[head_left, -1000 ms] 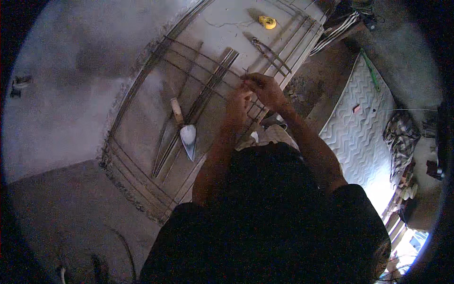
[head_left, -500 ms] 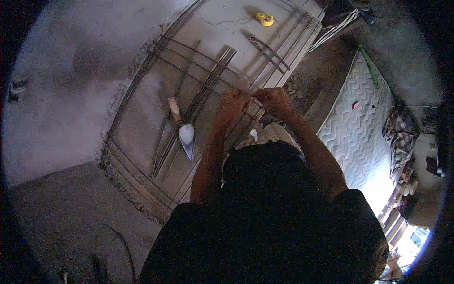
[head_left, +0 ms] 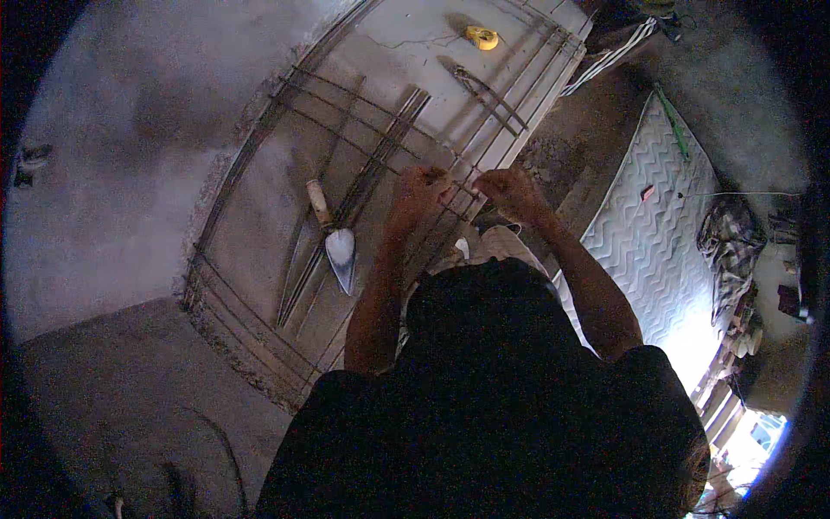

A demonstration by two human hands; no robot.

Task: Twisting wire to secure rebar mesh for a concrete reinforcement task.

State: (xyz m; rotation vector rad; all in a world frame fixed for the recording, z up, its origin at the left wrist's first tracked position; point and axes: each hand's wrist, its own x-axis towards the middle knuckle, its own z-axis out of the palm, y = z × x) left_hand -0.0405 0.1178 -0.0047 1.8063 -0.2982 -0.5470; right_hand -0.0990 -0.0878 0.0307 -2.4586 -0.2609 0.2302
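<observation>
Below, both hands point(head_left: 467, 186) grip rebar grid point(head_left: 380, 147).

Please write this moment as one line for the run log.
left hand: closed on steel rods | right hand: closed on same rods | trowel: lying on slab, untouched | yellow tape measure: far end

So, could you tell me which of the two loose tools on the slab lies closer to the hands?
The trowel, with its pale wooden handle and pointed blade, lies just beside the left hand. The yellow tape measure sits far off, near the slab's far end.
</observation>
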